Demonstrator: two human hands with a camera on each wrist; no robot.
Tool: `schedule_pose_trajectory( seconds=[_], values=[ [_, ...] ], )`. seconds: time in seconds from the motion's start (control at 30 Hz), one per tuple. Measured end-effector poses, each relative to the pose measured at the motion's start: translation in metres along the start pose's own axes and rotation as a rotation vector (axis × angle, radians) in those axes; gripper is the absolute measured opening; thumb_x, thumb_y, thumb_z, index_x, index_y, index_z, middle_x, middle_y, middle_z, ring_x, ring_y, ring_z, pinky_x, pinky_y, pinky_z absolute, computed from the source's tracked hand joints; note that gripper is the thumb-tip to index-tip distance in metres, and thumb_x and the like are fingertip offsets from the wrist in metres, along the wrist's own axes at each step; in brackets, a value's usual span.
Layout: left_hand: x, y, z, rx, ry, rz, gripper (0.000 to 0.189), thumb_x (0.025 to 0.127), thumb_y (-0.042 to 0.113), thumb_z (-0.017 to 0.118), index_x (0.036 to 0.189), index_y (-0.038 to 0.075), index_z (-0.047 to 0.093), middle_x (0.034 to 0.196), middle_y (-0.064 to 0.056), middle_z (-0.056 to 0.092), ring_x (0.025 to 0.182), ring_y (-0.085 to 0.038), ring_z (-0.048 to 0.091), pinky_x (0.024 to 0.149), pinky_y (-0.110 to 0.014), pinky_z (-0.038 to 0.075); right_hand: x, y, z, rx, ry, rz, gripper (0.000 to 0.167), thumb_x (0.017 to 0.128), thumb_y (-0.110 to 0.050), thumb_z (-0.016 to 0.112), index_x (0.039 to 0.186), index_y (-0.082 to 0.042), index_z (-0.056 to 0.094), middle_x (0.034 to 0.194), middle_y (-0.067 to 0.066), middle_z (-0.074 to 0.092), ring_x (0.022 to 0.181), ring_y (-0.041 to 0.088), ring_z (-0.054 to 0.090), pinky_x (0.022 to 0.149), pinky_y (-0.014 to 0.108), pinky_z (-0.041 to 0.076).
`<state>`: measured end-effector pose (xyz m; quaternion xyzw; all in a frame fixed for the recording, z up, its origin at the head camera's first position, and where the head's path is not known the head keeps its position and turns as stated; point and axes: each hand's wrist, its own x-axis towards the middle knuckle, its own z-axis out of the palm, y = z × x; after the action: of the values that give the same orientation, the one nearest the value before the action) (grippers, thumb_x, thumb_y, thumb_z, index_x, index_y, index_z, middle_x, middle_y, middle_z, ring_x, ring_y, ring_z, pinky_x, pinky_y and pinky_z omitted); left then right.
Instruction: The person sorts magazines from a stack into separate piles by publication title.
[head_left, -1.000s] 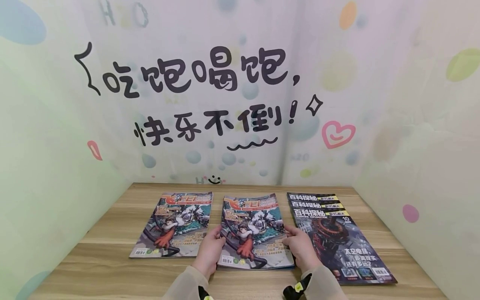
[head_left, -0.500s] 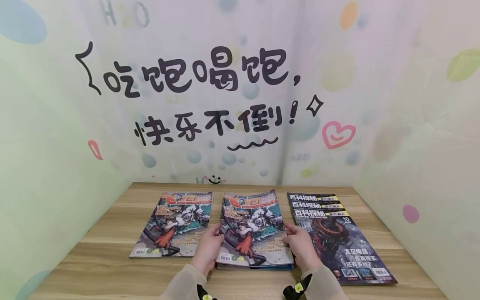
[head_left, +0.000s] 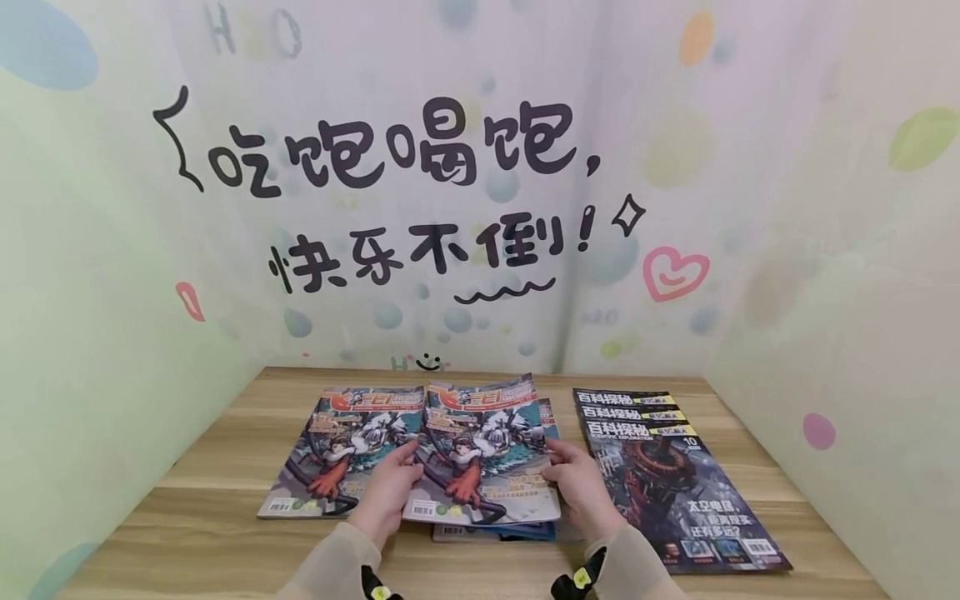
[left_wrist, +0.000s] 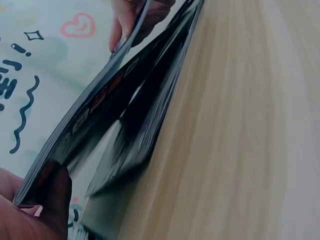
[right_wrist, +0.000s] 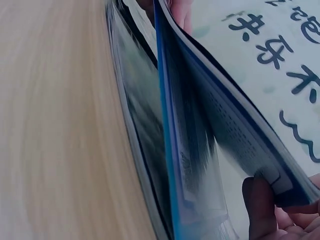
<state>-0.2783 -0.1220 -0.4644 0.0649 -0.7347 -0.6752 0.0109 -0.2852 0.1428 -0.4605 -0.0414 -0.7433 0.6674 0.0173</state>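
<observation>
A magazine [head_left: 480,450] with a red-gloved figure on its cover is held by its two side edges. My left hand [head_left: 384,493] pinches the left edge, and my right hand [head_left: 587,492] grips the right edge. Both wrist views show thumb and fingers on either side of it, from the left hand [left_wrist: 37,207] and the right hand [right_wrist: 285,215]. Below the raised magazine lie other magazines [head_left: 517,531], mostly hidden by it; gaps show between them in the wrist views. Just left, a magazine with the same cover [head_left: 337,458] lies flat, its right edge partly covered.
Dark science magazines [head_left: 663,467] overlap in a staggered row on the right, titles showing. Everything lies on a wood-grain table [head_left: 195,500]. Printed curtain walls [head_left: 480,333] enclose its back and sides.
Both hands have raised the top magazine from the middle pile and carried it left, towards the matching one. More of the magazines underneath now shows at the right and front.
</observation>
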Motion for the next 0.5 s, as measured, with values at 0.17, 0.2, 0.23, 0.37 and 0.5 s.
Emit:
schedule_pose_trajectory(
  seconds=[0.17,0.2,0.23,0.37,0.5],
  values=[
    [-0.001,0.000,-0.021,0.015,0.005,-0.006,0.054,0.094,0.000,0.046,0.145,-0.007,0.032,0.146,-0.034,0.029,0.135,-0.048,0.028,0.110,-0.056,0.024,0.000,-0.005,0.017,0.010,-0.067,-0.027,0.056,0.085,0.008,0.055,0.140,0.009,0.042,0.122,0.024,0.051,0.098,0.027,0.050,0.074,0.031,0.048],
    [-0.001,0.000,-0.025,0.017,0.012,-0.015,0.054,0.094,0.000,0.047,0.146,-0.006,0.032,0.147,-0.033,0.029,0.135,-0.047,0.027,0.110,-0.057,0.023,0.000,-0.006,0.021,0.009,-0.074,-0.028,0.056,0.085,0.008,0.055,0.140,0.008,0.042,0.123,0.024,0.050,0.099,0.027,0.050,0.075,0.032,0.048],
    [-0.001,0.000,-0.030,0.015,0.016,-0.022,0.054,0.095,0.001,0.047,0.146,-0.006,0.032,0.148,-0.033,0.028,0.136,-0.047,0.025,0.111,-0.057,0.022,0.000,-0.007,0.025,0.019,-0.087,-0.024,0.057,0.085,0.008,0.054,0.140,0.008,0.041,0.124,0.024,0.049,0.100,0.028,0.050,0.076,0.032,0.048],
    [-0.003,-0.001,-0.050,0.015,0.030,-0.033,0.054,0.095,0.000,0.046,0.146,-0.005,0.031,0.149,-0.033,0.025,0.137,-0.046,0.022,0.112,-0.056,0.019,0.000,-0.011,0.044,0.038,-0.119,-0.001,0.057,0.086,0.008,0.054,0.141,0.006,0.042,0.124,0.023,0.048,0.103,0.028,0.049,0.078,0.034,0.049],
    [-0.003,-0.002,-0.070,0.021,0.032,-0.035,0.054,0.095,0.000,0.045,0.147,-0.006,0.030,0.151,-0.034,0.018,0.138,-0.047,0.018,0.113,-0.055,0.017,-0.001,-0.015,0.063,0.045,-0.147,0.008,0.057,0.086,0.008,0.054,0.141,0.004,0.042,0.134,0.024,0.045,0.116,0.033,0.048,0.086,0.038,0.049]
  ],
)
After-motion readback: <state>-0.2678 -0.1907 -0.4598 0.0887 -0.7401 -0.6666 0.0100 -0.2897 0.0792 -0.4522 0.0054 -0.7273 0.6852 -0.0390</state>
